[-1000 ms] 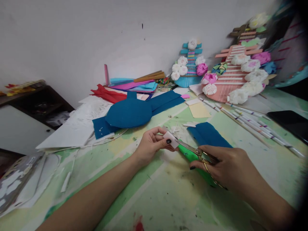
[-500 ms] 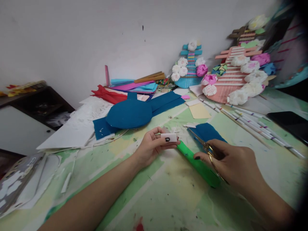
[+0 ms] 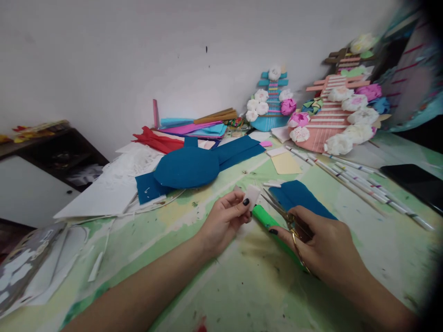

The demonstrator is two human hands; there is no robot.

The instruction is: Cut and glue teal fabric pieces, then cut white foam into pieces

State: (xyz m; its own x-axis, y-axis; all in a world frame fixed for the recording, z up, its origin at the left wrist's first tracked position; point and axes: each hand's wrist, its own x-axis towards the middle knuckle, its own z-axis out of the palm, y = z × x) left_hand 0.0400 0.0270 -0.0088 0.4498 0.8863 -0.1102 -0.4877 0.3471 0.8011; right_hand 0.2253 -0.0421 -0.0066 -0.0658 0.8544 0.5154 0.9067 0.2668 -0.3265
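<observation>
Scissors (image 3: 289, 216) with parted blades (image 3: 277, 204) sit clamped in my right fingers (image 3: 282, 234) beside the white paper piece (image 3: 254, 195) my left fingers (image 3: 236, 210) pinch above the desk (image 3: 252, 290), seemingly leaving its edge exposed

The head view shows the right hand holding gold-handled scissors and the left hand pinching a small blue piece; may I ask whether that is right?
Not quite: in the head view, the small piece pinched by the left hand is white, not blue. The right hand does hold the gold-handled scissors.
</observation>
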